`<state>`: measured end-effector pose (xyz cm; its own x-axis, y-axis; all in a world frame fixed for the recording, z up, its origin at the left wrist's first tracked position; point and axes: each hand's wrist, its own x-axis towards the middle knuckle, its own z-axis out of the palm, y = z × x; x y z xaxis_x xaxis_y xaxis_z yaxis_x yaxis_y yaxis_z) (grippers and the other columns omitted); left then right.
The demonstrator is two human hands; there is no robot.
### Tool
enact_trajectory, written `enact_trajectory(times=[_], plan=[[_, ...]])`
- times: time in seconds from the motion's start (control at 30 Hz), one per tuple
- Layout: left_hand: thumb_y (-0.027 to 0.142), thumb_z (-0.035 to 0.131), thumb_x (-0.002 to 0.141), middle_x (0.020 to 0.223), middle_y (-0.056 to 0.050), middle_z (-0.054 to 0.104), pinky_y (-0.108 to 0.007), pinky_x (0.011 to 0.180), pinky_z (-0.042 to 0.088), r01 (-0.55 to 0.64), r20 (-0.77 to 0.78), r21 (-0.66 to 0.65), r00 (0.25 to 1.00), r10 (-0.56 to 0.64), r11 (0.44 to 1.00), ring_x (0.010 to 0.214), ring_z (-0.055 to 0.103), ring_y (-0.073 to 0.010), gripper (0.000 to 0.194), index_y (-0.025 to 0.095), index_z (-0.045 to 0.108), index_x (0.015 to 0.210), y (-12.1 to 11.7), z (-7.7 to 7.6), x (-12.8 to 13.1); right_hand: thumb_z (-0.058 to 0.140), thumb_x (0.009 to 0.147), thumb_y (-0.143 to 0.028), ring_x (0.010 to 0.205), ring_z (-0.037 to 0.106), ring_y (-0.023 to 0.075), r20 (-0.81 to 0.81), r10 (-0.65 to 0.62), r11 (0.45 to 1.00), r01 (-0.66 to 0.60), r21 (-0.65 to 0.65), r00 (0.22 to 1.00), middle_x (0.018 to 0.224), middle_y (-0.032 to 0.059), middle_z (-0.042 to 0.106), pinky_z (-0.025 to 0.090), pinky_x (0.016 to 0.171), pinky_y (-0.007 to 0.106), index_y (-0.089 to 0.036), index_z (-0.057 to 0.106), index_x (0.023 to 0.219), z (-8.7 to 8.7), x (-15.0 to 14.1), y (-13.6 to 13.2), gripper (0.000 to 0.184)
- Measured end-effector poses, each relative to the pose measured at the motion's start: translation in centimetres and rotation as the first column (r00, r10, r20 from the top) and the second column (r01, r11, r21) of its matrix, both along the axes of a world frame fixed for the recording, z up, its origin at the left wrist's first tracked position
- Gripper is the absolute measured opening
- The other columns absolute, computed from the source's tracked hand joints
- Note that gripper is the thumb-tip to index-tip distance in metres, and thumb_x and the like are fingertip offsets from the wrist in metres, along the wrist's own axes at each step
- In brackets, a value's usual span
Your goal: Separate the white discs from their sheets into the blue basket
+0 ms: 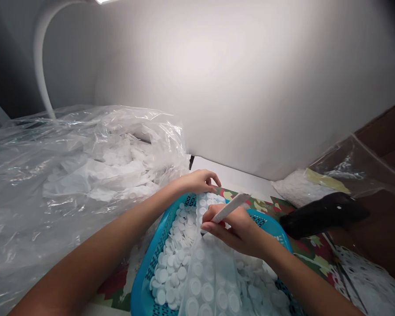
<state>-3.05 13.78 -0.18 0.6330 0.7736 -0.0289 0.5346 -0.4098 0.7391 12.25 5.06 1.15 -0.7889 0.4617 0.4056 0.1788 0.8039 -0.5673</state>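
Observation:
A long translucent plastic sheet (197,272) with rows of round white discs lies lengthwise over a blue basket (141,281). My left hand (202,181) is at the sheet's far end, its fingers bent down over that edge; part of its grip is hidden. Pinched in my right hand (242,230) is a slim white-handled tool (232,208), slanting up to the right. Its small dark tip touches or nearly touches the sheet near the left row; exactly what kind of tool it is I cannot make out. Loose white discs (171,276) fill the basket on both sides of the sheet.
A large clear bag (85,175) of white pieces stands to the left, under a white lamp arm (39,57). On the right are a black object (322,215), another clear bag (299,186) and white perforated scraps (371,281). A patterned cloth (118,285) lies beneath the basket.

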Motion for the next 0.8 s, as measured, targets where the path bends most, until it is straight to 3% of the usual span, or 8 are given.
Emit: enact_trajectory(times=[0.13,0.27,0.4,0.57,0.7,0.8], plan=[[0.027,0.054,0.078,0.074,-0.002,0.059,-0.023,0.06,0.038,0.0,-0.001,0.005,1.0,0.0,1.0,0.065,0.051,-0.013,0.028,0.019,0.062,0.104,0.08,-0.17,0.06,0.047,0.094,-0.027,0.057,0.045,0.0079,0.034,0.0,0.998,-0.002,0.064,0.999,0.066,-0.0007,0.053,0.035,0.051,0.022,-0.016,0.051,0.075,-0.01,-0.07,-0.13,0.022],[0.026,0.054,0.078,0.074,-0.001,0.059,-0.023,0.059,0.038,0.0,-0.004,0.004,1.0,0.0,1.0,0.065,0.051,-0.0128,0.029,0.019,0.062,0.105,0.15,-0.27,0.07,0.043,0.095,-0.029,0.055,0.039,0.0089,0.172,-0.017,0.99,-0.008,0.143,0.985,0.061,-0.0017,0.048,0.031,0.05,0.024,-0.016,0.048,0.069,-0.28,-0.21,-0.14,0.029],[0.026,0.055,0.078,0.073,-0.001,0.059,-0.023,0.059,0.038,0.0,-0.005,-0.003,1.0,0.0,1.0,0.065,0.051,-0.0126,0.029,0.019,0.062,0.104,0.06,-0.13,0.02,0.041,0.096,-0.03,0.053,0.035,0.0081,0.342,-0.01,0.992,-0.034,0.123,0.939,0.06,-0.0043,0.039,0.027,0.048,0.025,-0.017,0.044,0.066,-0.24,-0.34,-0.14,0.033],[0.025,0.055,0.078,0.071,0.0,0.058,-0.022,0.058,0.037,-0.001,0.002,-0.002,1.0,0.001,1.0,0.062,0.05,-0.0117,0.027,0.018,0.062,0.103,-0.03,-0.04,0.02,0.047,0.094,-0.027,0.053,0.033,0.0077,0.404,0.01,0.989,-0.069,0.131,0.915,0.06,-0.0056,0.039,0.024,0.047,0.025,-0.018,0.041,0.065,-0.1,-0.37,-0.18,0.03],[0.025,0.055,0.078,0.07,0.0,0.058,-0.022,0.057,0.037,-0.002,0.009,0.002,1.0,0.002,1.0,0.062,0.05,-0.0117,0.027,0.018,0.062,0.103,0.01,-0.14,0.04,0.044,0.094,-0.029,0.052,0.034,0.0087,0.353,0.009,0.99,-0.059,0.131,0.936,0.059,-0.0043,0.04,0.026,0.047,0.025,-0.018,0.043,0.065,-0.21,-0.26,-0.14,0.031],[0.027,0.056,0.077,0.071,-0.001,0.058,-0.022,0.058,0.037,-0.001,0.016,0.005,1.0,0.001,1.0,0.064,0.051,-0.0122,0.027,0.019,0.063,0.102,0.01,-0.16,0.02,0.043,0.095,-0.03,0.052,0.037,0.0085,0.146,-0.016,0.996,0.004,0.084,0.989,0.06,-0.0032,0.043,0.031,0.048,0.023,-0.017,0.048,0.072,-0.2,-0.02,-0.07,0.027]])
